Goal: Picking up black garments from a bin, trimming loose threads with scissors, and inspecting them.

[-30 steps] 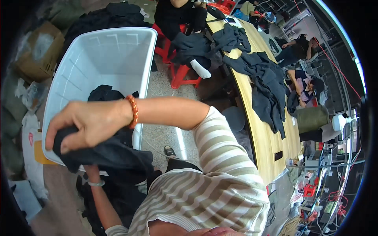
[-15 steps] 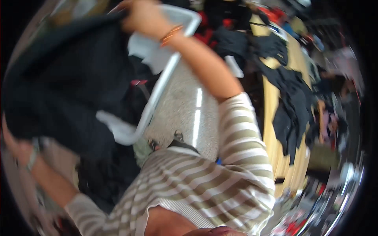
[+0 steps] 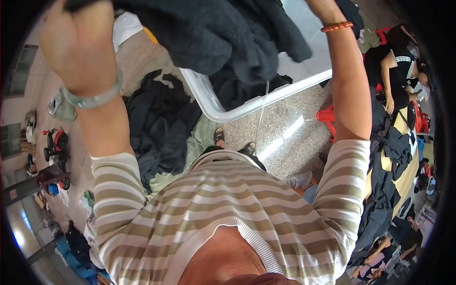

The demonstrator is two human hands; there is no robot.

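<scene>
A black garment (image 3: pixel 204 35) hangs across the top of the view, in front of a white plastic bin (image 3: pixel 228 114). My left hand (image 3: pixel 83 45), blurred and with a pale band at the wrist, grips one end of it at the upper left. Only the wrist side of my right hand (image 3: pixel 325 10) shows at the top edge, by the bin's right part. Its fingers are out of view, so what it holds cannot be seen. More dark cloth (image 3: pixel 232 88) lies inside the bin, partly hidden by the garment.
A heap of black clothes (image 3: pixel 161 123) lies on pale green cloth left of the bin. To the right stand a red stool (image 3: pixel 327 115) and a wooden table (image 3: pixel 406 173) with dark garments. A seated person (image 3: pixel 392 71) is beyond them. A pale cord (image 3: pixel 262 114) runs by the bin.
The black garment has swung from the left to the top centre, over the bin. My left hand has risen, my right hand has moved rightward, and the whole view has turned.
</scene>
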